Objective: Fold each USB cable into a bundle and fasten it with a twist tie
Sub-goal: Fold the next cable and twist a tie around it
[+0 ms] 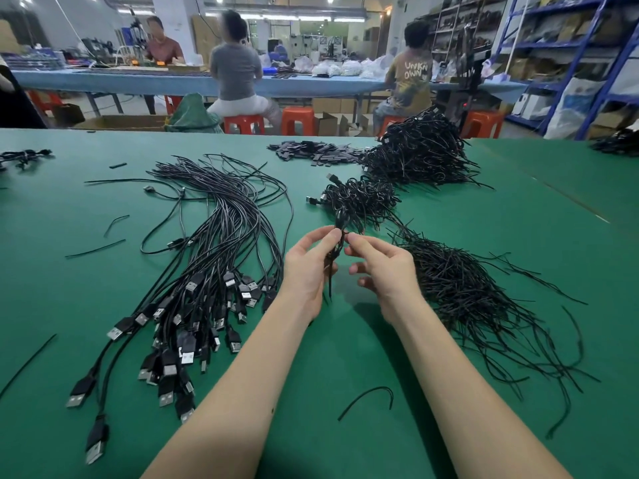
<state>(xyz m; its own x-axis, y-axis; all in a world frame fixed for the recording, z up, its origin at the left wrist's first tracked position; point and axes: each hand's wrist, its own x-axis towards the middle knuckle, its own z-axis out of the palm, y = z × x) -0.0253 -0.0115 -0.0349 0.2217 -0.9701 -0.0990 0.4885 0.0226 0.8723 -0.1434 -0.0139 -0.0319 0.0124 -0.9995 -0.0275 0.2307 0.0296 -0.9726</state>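
Observation:
My left hand grips a folded black USB cable bundle held upright above the green table. My right hand pinches a black twist tie at the bundle's middle, fingertips touching those of the left hand. One end of the tie or cable hangs down below the left palm. A sheaf of loose USB cables lies to the left, plugs toward me. A heap of loose twist ties lies to the right.
Small and large piles of tied bundles lie beyond my hands. Flat black pieces sit at the far edge. Stray ties are scattered on the table. Several people sit at a blue table behind.

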